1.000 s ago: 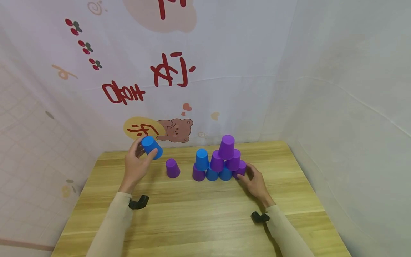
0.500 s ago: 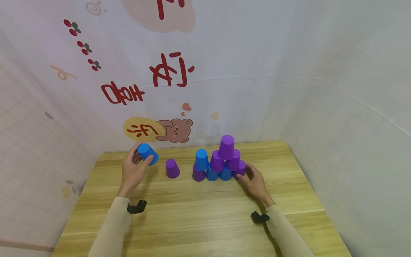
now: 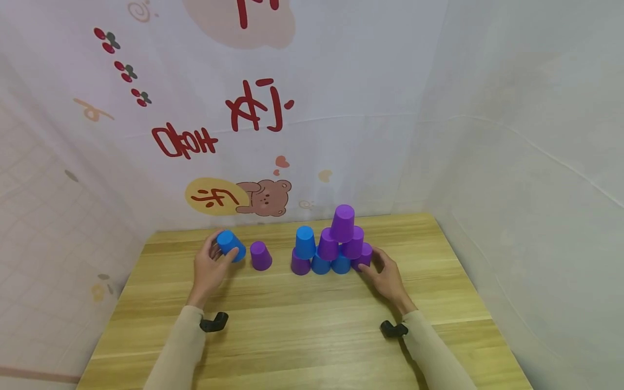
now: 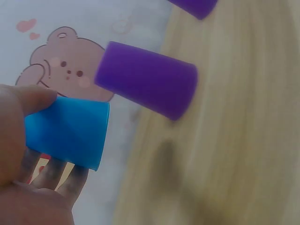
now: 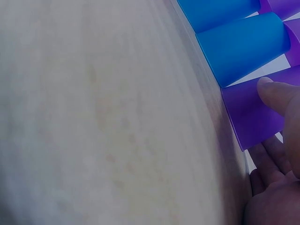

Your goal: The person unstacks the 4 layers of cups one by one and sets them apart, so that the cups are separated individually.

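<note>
My left hand holds a blue cup, thumb on one side and fingers on the other. In the left wrist view this blue cup is mouth-down, a bit tilted and off the table. Just right of it a lone purple cup stands upside down. At the stack's right end, my right hand grips the bottom-row purple cup. The right wrist view has the thumb on that purple cup, which touches a blue cup.
Purple and blue upside-down cups form the stack: a bottom row, a blue cup and purple cups above, one purple cup on top. The wooden table meets a printed white curtain behind.
My left hand has lowered the blue cup, first slightly left, then right, closer to the lone purple cup. The right hand and the stack stay put.
</note>
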The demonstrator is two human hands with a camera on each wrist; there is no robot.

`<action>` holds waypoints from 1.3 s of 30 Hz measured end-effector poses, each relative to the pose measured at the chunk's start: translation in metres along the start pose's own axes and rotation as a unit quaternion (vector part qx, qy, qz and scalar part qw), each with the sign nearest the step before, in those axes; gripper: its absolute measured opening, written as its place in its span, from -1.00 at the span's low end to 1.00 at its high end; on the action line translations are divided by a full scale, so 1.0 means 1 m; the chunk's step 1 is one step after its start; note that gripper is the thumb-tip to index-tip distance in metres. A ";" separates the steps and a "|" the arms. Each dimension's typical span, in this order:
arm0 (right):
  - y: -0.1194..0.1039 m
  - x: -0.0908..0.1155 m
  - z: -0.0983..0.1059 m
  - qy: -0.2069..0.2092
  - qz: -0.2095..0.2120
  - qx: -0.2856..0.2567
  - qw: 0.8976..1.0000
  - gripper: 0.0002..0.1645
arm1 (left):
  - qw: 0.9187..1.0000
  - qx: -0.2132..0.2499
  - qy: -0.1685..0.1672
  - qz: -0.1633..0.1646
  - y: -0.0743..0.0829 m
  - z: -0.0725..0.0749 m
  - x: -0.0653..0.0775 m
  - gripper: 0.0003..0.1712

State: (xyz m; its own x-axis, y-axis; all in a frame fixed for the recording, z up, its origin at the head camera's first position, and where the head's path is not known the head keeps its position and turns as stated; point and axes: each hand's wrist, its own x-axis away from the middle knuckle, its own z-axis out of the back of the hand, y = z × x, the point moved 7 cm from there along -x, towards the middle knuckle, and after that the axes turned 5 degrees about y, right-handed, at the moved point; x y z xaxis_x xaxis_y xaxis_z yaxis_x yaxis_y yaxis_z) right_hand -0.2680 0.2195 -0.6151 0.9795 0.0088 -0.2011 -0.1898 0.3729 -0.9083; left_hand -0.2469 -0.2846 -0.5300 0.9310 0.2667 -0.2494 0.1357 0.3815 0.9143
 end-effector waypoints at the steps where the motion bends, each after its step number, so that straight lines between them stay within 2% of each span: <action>1: 0.001 0.000 0.000 -0.001 -0.001 -0.002 1.000 -0.24 | 1.000 -0.001 -0.001 0.001 -0.002 -0.002 0.001 -0.23; 9: 0.001 0.000 0.000 -0.002 0.001 -0.002 1.000 -0.25 | 0.999 -0.011 -0.015 0.033 -0.021 -0.013 0.006 -0.23; 20: 0.002 0.000 -0.001 -0.001 -0.003 -0.002 1.000 -0.24 | 0.997 -0.015 -0.039 0.064 -0.035 -0.021 0.014 -0.26; 39: -0.001 -0.001 -0.001 0.000 -0.001 -0.004 1.000 -0.24 | 0.996 -0.018 -0.050 0.070 -0.046 -0.027 0.017 -0.22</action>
State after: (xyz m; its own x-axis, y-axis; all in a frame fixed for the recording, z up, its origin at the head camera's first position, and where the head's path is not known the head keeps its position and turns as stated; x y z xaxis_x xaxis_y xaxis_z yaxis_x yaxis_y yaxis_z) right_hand -0.2686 0.2186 -0.6146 0.9798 0.0086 -0.1997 -0.1890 0.3647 -0.9117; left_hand -0.2465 -0.2740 -0.5849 0.9693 0.2304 -0.0859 -0.0083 0.3798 0.9250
